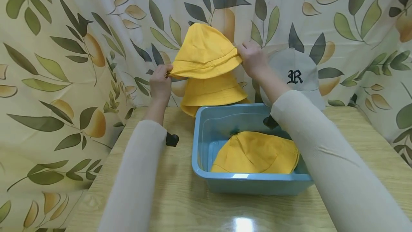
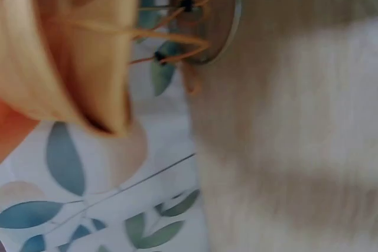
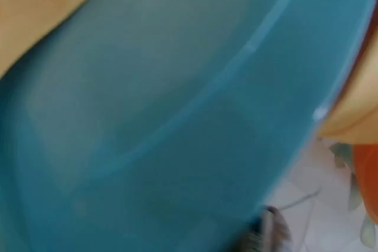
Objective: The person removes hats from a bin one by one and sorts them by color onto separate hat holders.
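Note:
A yellow bucket hat (image 1: 206,51) is held up between both hands in the head view. My left hand (image 1: 161,81) pinches the left end of its brim, and my right hand (image 1: 252,56) grips the right end. Right below it, a second yellow bucket hat (image 1: 212,90) stands behind the bin, partly covered by the raised one. Inside the blue plastic bin (image 1: 252,177) lies another yellow hat (image 1: 257,153). The left wrist view is blurred and shows a yellow hat (image 2: 88,45) with thin cords (image 2: 168,35) hanging beside it.
A grey cap (image 1: 294,71) with a black letter R stands at the back right, partly behind the right arm. The bin rests on a light wooden table (image 1: 180,196). A leaf-patterned curtain (image 1: 96,28) closes off the back and sides.

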Available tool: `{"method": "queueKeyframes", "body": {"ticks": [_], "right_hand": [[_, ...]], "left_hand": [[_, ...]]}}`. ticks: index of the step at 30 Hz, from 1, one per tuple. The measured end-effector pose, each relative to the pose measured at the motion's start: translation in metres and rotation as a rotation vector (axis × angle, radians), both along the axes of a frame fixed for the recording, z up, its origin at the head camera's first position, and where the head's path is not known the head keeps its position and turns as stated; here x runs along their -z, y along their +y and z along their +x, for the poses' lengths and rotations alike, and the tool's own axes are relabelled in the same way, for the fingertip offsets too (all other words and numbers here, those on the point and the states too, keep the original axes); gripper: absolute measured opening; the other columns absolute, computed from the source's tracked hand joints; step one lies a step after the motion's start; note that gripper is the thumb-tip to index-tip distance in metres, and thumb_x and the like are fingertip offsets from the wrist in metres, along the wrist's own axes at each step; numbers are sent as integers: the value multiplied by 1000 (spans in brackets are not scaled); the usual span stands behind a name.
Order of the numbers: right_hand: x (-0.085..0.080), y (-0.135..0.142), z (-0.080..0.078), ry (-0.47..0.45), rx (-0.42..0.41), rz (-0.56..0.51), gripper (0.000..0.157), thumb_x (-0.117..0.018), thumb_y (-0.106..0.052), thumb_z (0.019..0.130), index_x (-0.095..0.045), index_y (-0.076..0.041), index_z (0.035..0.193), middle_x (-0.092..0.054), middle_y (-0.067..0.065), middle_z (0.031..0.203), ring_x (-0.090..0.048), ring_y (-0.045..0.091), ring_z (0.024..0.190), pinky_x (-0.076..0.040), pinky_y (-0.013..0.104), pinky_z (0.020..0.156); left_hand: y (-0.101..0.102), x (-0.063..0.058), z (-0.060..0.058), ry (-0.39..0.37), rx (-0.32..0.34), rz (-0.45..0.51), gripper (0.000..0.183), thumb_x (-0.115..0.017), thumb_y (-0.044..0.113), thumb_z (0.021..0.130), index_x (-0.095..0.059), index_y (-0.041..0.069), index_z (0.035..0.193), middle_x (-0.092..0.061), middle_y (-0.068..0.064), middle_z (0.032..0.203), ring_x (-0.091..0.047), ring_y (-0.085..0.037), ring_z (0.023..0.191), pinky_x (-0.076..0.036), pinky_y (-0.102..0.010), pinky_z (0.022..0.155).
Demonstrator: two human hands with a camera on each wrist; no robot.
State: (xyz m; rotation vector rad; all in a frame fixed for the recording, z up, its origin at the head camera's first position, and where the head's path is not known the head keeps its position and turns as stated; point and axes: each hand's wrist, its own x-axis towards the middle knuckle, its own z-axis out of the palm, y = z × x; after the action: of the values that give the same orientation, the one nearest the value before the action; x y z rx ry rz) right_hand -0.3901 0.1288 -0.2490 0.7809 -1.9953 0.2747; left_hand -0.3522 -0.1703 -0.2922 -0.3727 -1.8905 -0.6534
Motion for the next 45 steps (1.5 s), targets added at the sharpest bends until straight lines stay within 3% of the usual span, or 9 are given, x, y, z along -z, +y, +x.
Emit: {"method": "queueKeyframes", "body": {"ticks": [7,13,17,21,24,30,37,40,45], "right_hand": [[19,2,3,-190,-7,75,11,-57,13,80,-52,4,77,-55,19,75,-54,35,67,-45,43,56],[34,8,13,-405,-35,130,13,-56,15,78,-52,3,80,-55,19,75,-52,34,68,-45,45,62],[41,12,22,-544,1,114,13,-53,14,82,-50,1,82,-52,17,80,-51,33,72,-45,45,63],[49,14,28,-615,46,166,16,-52,16,84,-49,0,84,-52,18,84,-52,33,77,-46,45,66],[55,14,31,-640,33,221,17,-51,16,85,-47,0,81,-52,18,83,-52,34,77,-45,46,67],[65,13,32,-626,10,255,20,-42,10,93,-44,-3,78,-49,14,77,-50,33,72,-44,44,64],[62,14,36,-620,55,304,14,-45,8,92,-47,-2,82,-53,16,80,-55,36,74,-47,47,62],[57,13,40,-635,113,358,10,-48,7,91,-49,-1,86,-56,18,84,-58,39,78,-49,50,64],[43,9,51,-685,174,460,6,-58,1,89,-53,0,92,-59,18,91,-60,39,87,-51,52,69]], "left_hand": [[1,31,5,-189,55,-25,16,-65,-11,80,-67,-5,95,-69,-17,93,-66,-31,89,-54,-36,79],[4,54,9,-302,74,29,13,-67,-9,78,-69,-3,90,-70,-16,88,-66,-28,79,-54,-36,70],[7,70,11,-281,91,-10,14,-69,-11,75,-69,-4,88,-69,-16,86,-66,-29,78,-54,-36,71],[10,83,12,-257,110,-70,20,-68,-14,72,-68,-3,88,-70,-15,87,-67,-28,80,-55,-34,73],[10,89,12,-234,128,-85,22,-66,-19,69,-68,-4,86,-70,-15,87,-67,-29,80,-55,-35,73],[10,96,14,-205,127,-109,29,-60,-23,64,-68,-3,84,-70,-15,86,-67,-29,80,-55,-35,71],[8,94,19,-240,161,-162,27,-66,-19,69,-67,-4,92,-69,-16,92,-66,-30,85,-55,-34,76],[4,89,24,-269,198,-208,27,-68,-15,72,-66,-3,96,-67,-16,95,-64,-30,89,-54,-35,79],[-5,80,38,-249,336,-292,30,-71,-12,72,-65,-4,100,-66,-17,100,-63,-32,95,-52,-39,83]]}}
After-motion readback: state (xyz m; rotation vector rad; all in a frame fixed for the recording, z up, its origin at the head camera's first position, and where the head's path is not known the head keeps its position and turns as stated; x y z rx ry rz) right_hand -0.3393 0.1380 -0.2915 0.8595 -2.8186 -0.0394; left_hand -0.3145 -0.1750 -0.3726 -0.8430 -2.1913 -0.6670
